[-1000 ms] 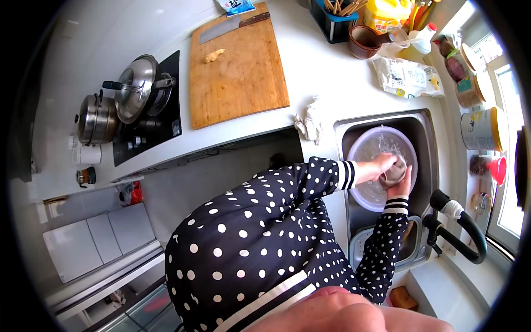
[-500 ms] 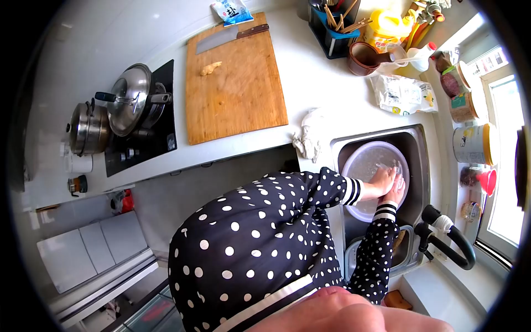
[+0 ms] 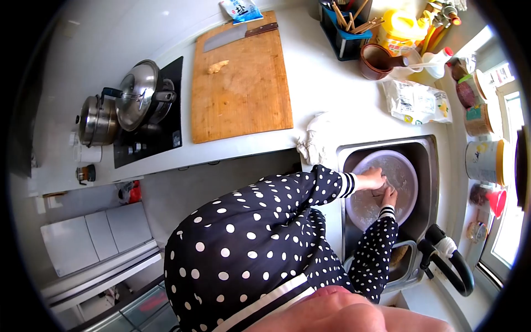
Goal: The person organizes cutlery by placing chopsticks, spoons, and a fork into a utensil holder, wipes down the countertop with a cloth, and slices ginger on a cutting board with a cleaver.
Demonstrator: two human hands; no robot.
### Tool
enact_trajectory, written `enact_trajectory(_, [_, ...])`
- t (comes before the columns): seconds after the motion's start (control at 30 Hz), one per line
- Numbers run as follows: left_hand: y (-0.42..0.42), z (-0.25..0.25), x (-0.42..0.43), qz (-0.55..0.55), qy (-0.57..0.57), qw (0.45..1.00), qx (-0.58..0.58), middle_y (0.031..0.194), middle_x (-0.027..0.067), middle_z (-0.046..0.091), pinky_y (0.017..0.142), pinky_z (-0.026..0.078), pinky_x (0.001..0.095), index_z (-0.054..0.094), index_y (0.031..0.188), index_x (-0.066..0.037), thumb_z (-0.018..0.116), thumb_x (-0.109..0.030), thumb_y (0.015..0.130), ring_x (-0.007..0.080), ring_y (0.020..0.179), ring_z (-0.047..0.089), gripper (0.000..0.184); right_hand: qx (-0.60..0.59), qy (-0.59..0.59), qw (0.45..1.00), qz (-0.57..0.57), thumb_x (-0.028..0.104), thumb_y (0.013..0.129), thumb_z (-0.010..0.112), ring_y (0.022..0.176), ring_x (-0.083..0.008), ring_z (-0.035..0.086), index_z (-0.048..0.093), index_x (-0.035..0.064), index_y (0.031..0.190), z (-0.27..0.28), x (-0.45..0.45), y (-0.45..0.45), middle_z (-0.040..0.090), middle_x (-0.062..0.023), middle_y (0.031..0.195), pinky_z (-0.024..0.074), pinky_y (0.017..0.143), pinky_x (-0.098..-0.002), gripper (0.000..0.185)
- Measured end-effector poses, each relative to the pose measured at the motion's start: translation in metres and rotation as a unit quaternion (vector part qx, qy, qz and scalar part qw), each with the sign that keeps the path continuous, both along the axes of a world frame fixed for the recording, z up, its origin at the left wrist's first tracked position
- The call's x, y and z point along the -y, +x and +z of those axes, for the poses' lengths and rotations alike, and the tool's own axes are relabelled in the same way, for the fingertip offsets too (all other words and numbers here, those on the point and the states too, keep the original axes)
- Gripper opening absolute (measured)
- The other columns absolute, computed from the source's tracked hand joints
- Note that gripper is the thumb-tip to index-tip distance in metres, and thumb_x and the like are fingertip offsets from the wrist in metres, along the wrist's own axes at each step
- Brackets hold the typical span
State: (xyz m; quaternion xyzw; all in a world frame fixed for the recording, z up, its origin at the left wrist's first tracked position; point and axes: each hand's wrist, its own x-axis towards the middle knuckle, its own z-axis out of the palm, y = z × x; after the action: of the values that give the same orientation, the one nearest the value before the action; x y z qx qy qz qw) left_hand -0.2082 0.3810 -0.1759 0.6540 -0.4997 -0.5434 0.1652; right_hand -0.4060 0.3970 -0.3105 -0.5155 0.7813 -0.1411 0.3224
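Observation:
A pale lilac basin (image 3: 416,191) of cloudy, rippling water stands in the steel sink (image 3: 432,160). My left hand (image 3: 374,178) reaches into it from the upper left, with fingers bent down at the water. Just below and to the right, my right hand (image 3: 389,196) dips its fingertips in, the thumb side toward the left hand. Both hands look closed around something small and pale between them, which the water and the fingers hide. Striped cuffs and polka-dot sleeves end at the wrists.
A crumpled white cloth (image 3: 314,138) lies left of the sink. The black faucet (image 3: 456,265) stands at the lower right. A cutting board (image 3: 243,105) carries a cleaver (image 3: 227,39) and a ginger piece (image 3: 218,67). A white printed bag (image 3: 416,102) lies behind the sink.
My hands, pressed together over the basin before, have come slightly apart and sit farther left in it. More of the water surface shows. The whole view has shifted a little.

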Motion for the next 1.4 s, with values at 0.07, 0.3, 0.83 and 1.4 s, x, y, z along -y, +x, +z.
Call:
enact_trajectory(0.07, [0.006,-0.004,-0.003,0.015,0.025,0.999,-0.027,0.112,0.0234,0.053,0.089,0.041,0.0399,0.049,0.114,0.004,0.047,-0.032,0.086,0.0348,0.106,0.052,0.046,-0.163,0.080,0.983,0.007,0.030,0.076,0.062,0.113,-0.0390,0.042,0.038,0.0113,0.125,0.011,-0.013,0.033,0.040,-0.0239,0.125,0.0379,0.092,-0.0450,0.059])
enact_trajectory(0.3, [0.014,0.003,-0.011,0.083,0.206,0.941,-0.254,0.111,0.0175,0.054,0.085,0.044,0.0381,0.049,0.111,0.000,0.047,-0.040,0.086,0.0294,0.099,0.054,0.047,-0.025,0.068,0.996,0.046,0.014,0.074,0.065,0.084,-0.0272,0.061,0.059,0.0041,0.099,0.007,-0.012,0.034,0.064,-0.0140,0.086,0.0470,0.076,-0.0343,0.027])
enact_trajectory(0.83, [-0.006,0.078,-0.005,-0.071,0.260,0.880,-0.392,0.120,0.0181,0.048,0.087,0.041,0.0523,0.046,0.121,-0.012,0.019,-0.068,0.083,0.0331,0.111,0.048,0.073,0.533,-0.116,0.821,-0.167,0.029,0.080,0.060,0.101,-0.0178,0.050,0.054,0.0076,0.111,0.188,-0.040,0.082,0.054,-0.0071,0.109,0.0405,0.087,-0.0309,0.038])
enact_trajectory(1.4, [-0.008,0.098,-0.003,-0.298,0.161,0.909,-0.244,0.083,0.0003,0.058,0.060,0.044,0.0214,0.060,0.093,-0.004,0.063,0.006,0.063,0.0103,0.072,0.055,0.031,0.340,-0.185,0.922,-0.033,0.032,0.066,0.072,0.083,-0.0223,0.057,0.059,0.0060,0.088,0.220,-0.032,0.066,0.060,-0.0117,0.085,0.0444,0.076,-0.0317,0.037])
